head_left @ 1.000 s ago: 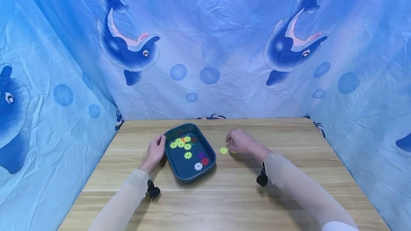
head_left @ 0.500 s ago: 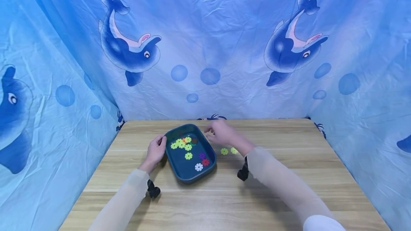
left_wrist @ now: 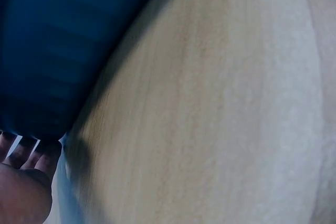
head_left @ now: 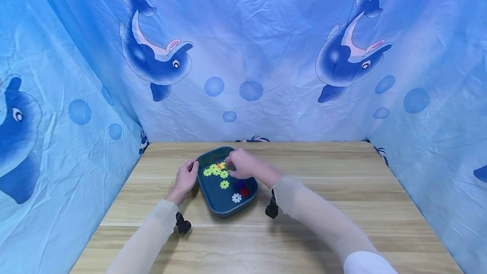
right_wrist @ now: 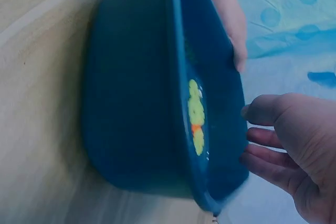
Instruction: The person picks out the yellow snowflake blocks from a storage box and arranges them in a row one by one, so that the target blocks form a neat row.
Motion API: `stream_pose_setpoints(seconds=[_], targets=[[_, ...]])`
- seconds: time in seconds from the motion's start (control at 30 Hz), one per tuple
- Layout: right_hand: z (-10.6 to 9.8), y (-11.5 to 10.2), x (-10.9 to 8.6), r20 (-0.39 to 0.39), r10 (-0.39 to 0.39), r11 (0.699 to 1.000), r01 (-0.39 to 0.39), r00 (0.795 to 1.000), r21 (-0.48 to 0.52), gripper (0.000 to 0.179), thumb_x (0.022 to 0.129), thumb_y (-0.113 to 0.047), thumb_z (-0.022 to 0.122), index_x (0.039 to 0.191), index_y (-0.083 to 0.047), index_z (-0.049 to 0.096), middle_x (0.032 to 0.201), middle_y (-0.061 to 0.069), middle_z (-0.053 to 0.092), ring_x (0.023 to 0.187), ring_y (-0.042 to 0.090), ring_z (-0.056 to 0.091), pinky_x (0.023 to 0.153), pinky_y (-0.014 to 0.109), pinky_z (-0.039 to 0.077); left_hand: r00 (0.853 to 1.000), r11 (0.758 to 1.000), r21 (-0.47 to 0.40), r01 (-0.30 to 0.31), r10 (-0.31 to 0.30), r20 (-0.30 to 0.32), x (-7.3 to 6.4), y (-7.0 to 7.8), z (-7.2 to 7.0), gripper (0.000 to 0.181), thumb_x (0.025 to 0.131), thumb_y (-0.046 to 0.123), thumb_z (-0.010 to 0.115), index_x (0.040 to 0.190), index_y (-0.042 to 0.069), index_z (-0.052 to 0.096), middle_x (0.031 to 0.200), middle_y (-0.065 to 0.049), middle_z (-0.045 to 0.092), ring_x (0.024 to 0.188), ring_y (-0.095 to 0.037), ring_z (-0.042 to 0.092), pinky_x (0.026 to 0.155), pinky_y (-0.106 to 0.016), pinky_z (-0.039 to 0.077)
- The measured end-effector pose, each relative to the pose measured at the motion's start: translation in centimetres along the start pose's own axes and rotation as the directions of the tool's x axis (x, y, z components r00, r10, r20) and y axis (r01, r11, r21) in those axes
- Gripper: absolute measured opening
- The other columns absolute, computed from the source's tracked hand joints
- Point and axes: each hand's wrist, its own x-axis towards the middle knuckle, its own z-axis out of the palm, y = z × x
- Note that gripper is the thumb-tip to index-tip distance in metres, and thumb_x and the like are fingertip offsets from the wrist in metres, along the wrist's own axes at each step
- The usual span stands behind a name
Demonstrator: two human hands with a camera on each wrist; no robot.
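A dark blue rectangular tub (head_left: 213, 209) stands on the table, holding several small notched plastic discs. Yellow-green discs (head_left: 224, 184) gather toward its far left part, with an orange disc (head_left: 219, 166) among them. Nearer the right front lie a white disc (head_left: 236, 198), a red disc (head_left: 244, 192) and a shaded purple disc (head_left: 239, 185). My left hand (head_left: 187, 176) grips the tub's left side, thumb at the rim and fingers against the outer wall. Above the tub's far right part hovers my right hand (head_left: 243, 164); in the right wrist view its fingers (right_wrist: 270, 161) are loosely bent, holding nothing visible.
The wood-grain table (head_left: 342, 206) runs back to a blue dolphin-print cloth (head_left: 281, 109), with cloth on both sides too. A black wrist camera (head_left: 272, 209) hangs under the right wrist and another camera (head_left: 183, 224) under the left. My right forearm covers some table beside the tub.
My right hand has moved left from two yellow-green discs on the table to over the tub. Those discs are now out of sight by the forearm. The left hand stays at the tub.
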Motion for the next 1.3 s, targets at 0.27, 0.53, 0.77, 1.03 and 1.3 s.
stream_pose_setpoints(seconds=[0.27,0.53,0.77,1.03,1.3], targets=[[2.2,-0.7,1.1,0.108,0.015,1.0,-0.016,0.994,0.004,0.024,0.1,-0.019,0.075,0.122,-0.009,0.079,0.121,0.004,0.079,0.115,0.016,0.072,0.1,0.029,0.06,1.0,1.0,0.01,-0.011,0.011,0.008,-0.1,0.3,-0.2,0.043,0.115,0.025,0.046,0.142,-0.004,0.062,0.146,-0.029,0.062,0.136,-0.04,0.058,0.116,-0.052,0.048],[3.2,-1.5,1.2,0.142,0.071,0.997,-0.067,0.987,-0.034,0.023,0.098,-0.021,0.078,0.12,-0.013,0.08,0.121,0.0,0.078,0.116,0.012,0.07,0.102,0.028,0.06,1.0,1.0,0.008,0.012,-0.012,0.015,-0.1,0.3,-0.2,0.045,0.115,0.026,0.046,0.145,-0.004,0.059,0.15,-0.03,0.058,0.141,-0.043,0.054,0.121,-0.055,0.045],[4.0,-1.8,1.2,0.159,0.111,0.994,-0.11,0.981,-0.018,0.028,0.098,-0.019,0.079,0.126,-0.013,0.078,0.126,0.0,0.078,0.124,0.013,0.07,0.108,0.031,0.058,1.0,1.0,0.007,0.014,-0.014,0.019,0.0,0.2,-0.3,0.045,0.115,0.026,0.045,0.145,-0.004,0.059,0.15,-0.029,0.059,0.141,-0.041,0.055,0.121,-0.055,0.045],[4.6,-2.2,0.8,0.209,0.157,0.987,-0.146,0.965,-0.067,0.028,0.099,-0.02,0.078,0.127,-0.016,0.078,0.129,0.0,0.076,0.122,0.011,0.069,0.104,0.029,0.06,1.0,1.0,0.006,0.003,-0.003,0.022,-0.1,0.2,0.1,0.045,0.115,0.026,0.046,0.146,-0.004,0.058,0.151,-0.029,0.058,0.143,-0.041,0.054,0.122,-0.054,0.045],[5.4,-2.3,1.0,0.176,0.137,0.986,-0.117,0.975,-0.12,0.015,0.098,-0.026,0.079,0.111,-0.018,0.082,0.104,-0.005,0.079,0.091,0.004,0.07,0.084,0.022,0.062,0.986,0.997,-0.073,0.039,-0.026,0.164,0.5,-0.1,-1.4,0.051,0.112,0.033,0.057,0.152,0.002,0.054,0.152,-0.027,0.057,0.138,-0.04,0.058,0.111,-0.041,0.055]])
